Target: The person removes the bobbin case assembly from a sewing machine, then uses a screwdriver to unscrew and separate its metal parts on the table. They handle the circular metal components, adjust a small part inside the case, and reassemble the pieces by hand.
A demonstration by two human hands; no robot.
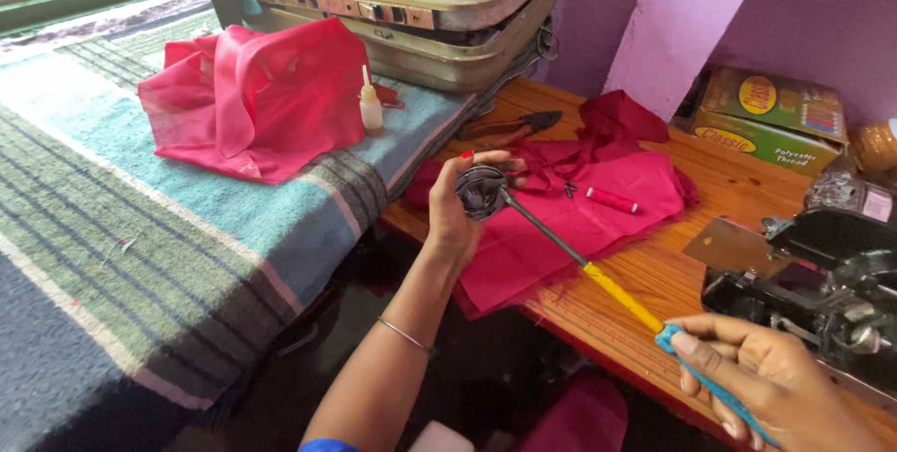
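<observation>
Left hand [455, 214] clamped on round metal part [481, 192]; right hand [761, 377] clamped on screwdriver [598, 276], tip seated. Turning screw; needs steady hold.

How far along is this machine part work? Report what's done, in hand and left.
Done: the round metal part appears to be out of the black sewing machine, which sits on the wooden table. In hand: the left hand holds the part while the right hand sets the screwdriver tip into it. Left: the part is not yet back in the machine.
</observation>
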